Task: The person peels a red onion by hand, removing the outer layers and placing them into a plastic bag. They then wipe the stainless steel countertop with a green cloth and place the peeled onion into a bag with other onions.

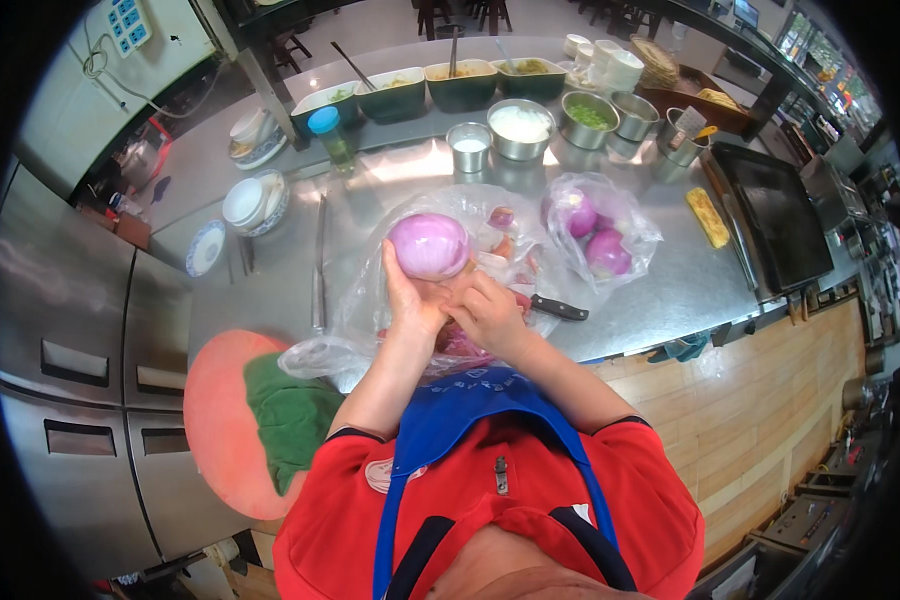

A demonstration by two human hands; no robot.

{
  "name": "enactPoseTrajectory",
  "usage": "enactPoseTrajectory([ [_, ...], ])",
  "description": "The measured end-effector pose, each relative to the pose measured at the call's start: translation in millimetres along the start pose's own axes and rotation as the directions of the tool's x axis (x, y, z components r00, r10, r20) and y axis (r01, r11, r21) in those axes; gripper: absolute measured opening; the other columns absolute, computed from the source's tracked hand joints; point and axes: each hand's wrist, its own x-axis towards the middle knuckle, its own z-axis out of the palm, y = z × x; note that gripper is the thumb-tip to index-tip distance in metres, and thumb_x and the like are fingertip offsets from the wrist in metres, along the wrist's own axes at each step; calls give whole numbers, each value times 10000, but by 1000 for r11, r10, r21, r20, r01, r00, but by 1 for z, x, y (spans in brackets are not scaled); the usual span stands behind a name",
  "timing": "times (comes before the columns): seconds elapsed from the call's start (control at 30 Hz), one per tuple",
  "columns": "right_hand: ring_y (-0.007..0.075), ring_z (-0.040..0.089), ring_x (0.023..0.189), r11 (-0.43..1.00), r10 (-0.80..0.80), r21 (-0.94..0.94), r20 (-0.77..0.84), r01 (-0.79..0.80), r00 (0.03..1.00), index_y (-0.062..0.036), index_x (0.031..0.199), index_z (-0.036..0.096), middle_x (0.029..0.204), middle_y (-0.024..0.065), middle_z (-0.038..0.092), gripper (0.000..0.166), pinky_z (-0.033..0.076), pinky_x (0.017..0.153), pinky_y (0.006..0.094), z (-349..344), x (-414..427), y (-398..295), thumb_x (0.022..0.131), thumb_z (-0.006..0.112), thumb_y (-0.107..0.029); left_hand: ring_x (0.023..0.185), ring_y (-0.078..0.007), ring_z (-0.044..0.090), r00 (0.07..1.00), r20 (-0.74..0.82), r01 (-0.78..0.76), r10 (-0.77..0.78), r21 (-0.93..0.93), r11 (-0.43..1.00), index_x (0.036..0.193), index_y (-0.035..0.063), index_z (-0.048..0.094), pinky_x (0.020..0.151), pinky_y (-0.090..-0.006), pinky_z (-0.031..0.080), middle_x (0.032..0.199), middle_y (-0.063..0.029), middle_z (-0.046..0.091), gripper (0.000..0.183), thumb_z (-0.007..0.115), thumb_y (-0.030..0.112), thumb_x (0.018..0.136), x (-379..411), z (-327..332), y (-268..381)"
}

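Note:
A large purple onion [429, 246] with a smooth, shiny surface rests in my left hand [412, 304], whose fingers lie along its left side and under it. My right hand [487, 304] is at the onion's lower right, fingers curled and pinched together; whether a bit of skin is between them cannot be told. Under both hands a clear plastic bag [367, 277] is spread, with onion peelings [502, 247] on it. Right of my right hand lies a knife with a black handle [560, 307], its blade mostly hidden. Another clear bag holds several purple onions [607, 253].
A steel rod [319, 262] lies left of the bag. Steel containers [521, 131] and a blue-lidded bottle [331, 139] line the back. Bowls [249, 202] stand at left. A green cloth [292, 412] lies on a round pink board [221, 420]. A black griddle [772, 214] is at right.

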Motion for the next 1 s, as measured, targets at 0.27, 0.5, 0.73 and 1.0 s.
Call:
enactPoseTrajectory([
  [0.27,223,582,656,945,328,49,-137,-325,934,-12,860,570,774,98,542,198,478,569,299,-9,19,5,720,710,-14,1160,-363,454,993,-99,-45,59,131,990,1325,89,387,958,-545,409,1281,-185,453,832,564,672,759,-8,2,0],
  [0.5,256,537,626,955,296,48,-40,-294,954,-29,779,547,757,111,514,159,442,563,340,-6,12,19,705,688,-25,1152,-341,464,992,-106,-43,64,190,981,1293,105,426,940,-516,425,1259,-153,479,771,556,660,774,-4,3,-2],
  [0.73,309,540,669,990,128,54,59,-131,990,-46,752,539,753,113,519,128,437,594,392,-7,5,8,680,643,-27,1197,-365,436,996,-14,-88,89,82,993,1318,92,397,965,-554,414,1279,-174,461,802,563,656,773,17,-13,1],
  [1.0,336,596,856,928,365,-167,234,-333,901,-57,982,582,949,132,591,245,488,722,401,-7,-41,45,741,622,-65,1241,-388,388,988,-144,-52,59,50,997,1360,87,330,1003,-598,372,1370,-184,362,828,574,634,788,6,-6,15],
])
